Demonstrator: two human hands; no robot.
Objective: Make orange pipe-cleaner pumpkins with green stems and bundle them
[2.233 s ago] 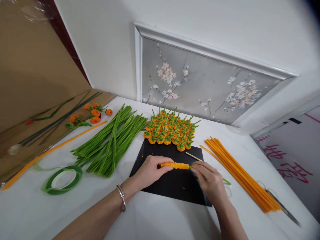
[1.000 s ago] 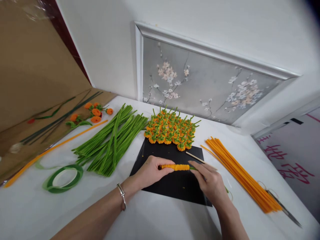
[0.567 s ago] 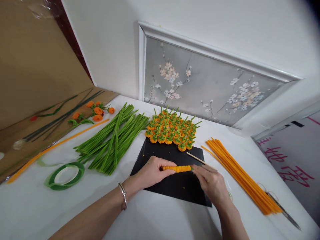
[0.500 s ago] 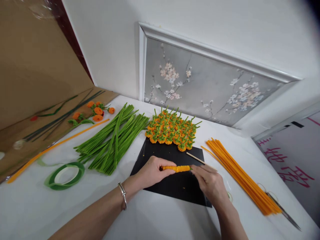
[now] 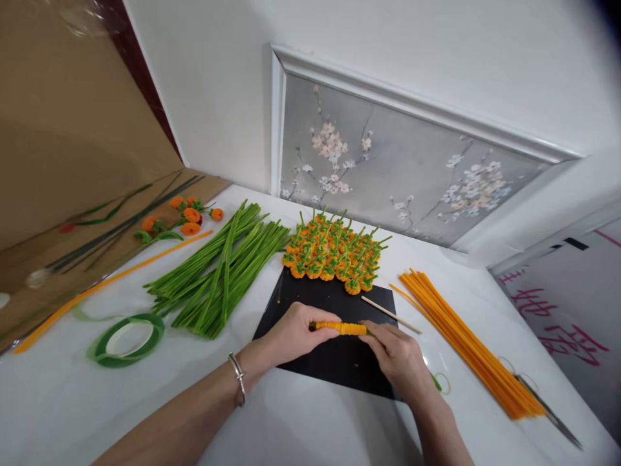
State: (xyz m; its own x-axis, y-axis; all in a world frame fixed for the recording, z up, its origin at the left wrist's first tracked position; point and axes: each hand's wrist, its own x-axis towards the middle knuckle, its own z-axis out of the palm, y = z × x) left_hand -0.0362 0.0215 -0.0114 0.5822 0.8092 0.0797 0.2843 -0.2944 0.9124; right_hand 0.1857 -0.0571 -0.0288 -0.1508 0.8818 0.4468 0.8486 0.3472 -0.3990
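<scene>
Both hands pinch a short length of orange pipe cleaner (image 5: 352,329), ridged as if coiled, held level over a black mat (image 5: 330,372). At its left end, the thumb and fingers of my left hand (image 5: 294,330) are closed on it. The right end is in the closed fingers of my right hand (image 5: 398,349), where a bit of green shows. What lies inside the coil is hidden. Just beyond my right hand, a thin wooden stick (image 5: 391,314) lies across the mat's edge. Small orange flowers with green stems (image 5: 334,252) are packed together at the mat's far side.
Green pipe cleaners (image 5: 218,272) lie piled left of the mat, near a roll of green tape (image 5: 158,343). At right is an orange pipe cleaner bundle (image 5: 466,343) with scissors (image 5: 553,414) beside it. Finished orange flowers (image 5: 191,215) rest at far left. A wall stands behind.
My right hand has shifted slightly left and inward along the orange piece. A dark end now shows by my left fingers, and a green piece on the table shows beside my right wrist.
</scene>
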